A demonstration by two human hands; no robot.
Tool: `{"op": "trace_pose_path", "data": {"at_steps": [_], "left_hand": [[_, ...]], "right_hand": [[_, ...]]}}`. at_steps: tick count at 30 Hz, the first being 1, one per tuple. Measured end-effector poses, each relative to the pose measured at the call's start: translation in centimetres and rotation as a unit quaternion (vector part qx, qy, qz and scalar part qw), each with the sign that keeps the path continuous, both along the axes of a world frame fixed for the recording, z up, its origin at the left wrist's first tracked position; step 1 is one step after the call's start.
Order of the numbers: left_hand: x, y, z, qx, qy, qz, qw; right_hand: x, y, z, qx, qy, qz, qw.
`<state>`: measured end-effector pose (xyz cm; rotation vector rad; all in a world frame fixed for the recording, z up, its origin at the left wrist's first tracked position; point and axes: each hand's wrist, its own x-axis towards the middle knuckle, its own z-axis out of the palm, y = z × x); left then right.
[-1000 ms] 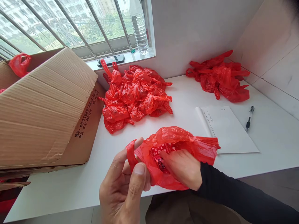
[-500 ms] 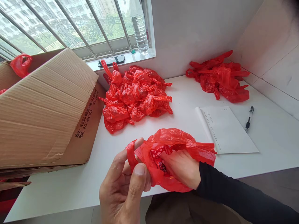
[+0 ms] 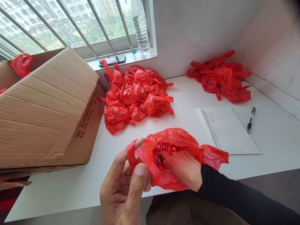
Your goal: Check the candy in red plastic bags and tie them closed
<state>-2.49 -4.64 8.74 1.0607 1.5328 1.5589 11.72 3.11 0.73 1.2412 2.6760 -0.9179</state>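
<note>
A thin red plastic bag (image 3: 173, 134) is held open just above the front of the table. My left hand (image 3: 126, 184) is closed on the bag, one loop handle hooked over its index finger and the thumb in front. My right hand (image 3: 184, 167) reaches into the bag's mouth from the right; its fingers point down among the contents and their tips are hidden, so I cannot tell whether they grip anything. Inside the bag lie small shiny red wrapped packets (image 3: 160, 159), some with white patterns. The bag's other handle (image 3: 215, 154) sticks out to the right, over my right wrist.
Several knotted red bags (image 3: 138, 93) are heaped by the window. More red bags (image 3: 222, 78) lie in the back right corner. An open cardboard box (image 3: 47, 109) stands left. A notepad (image 3: 227, 131) and a pen (image 3: 251, 120) lie right; a phone (image 3: 112, 60) and water bottle (image 3: 141, 31) are on the sill.
The right-hand bag handle has swung out further right and spread. My right hand has shifted slightly inside the bag, showing more of the packets. My left hand has stayed still.
</note>
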Motion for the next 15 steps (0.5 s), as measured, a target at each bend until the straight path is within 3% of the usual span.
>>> {"op": "trace_pose_path", "data": {"at_steps": [15], "left_hand": [[-0.3,-0.28,0.0,-0.019,-0.013,0.006,1.0]], "right_hand": [[0.55,0.28,0.2,0.038,-0.051,0.025,0.998]]}}
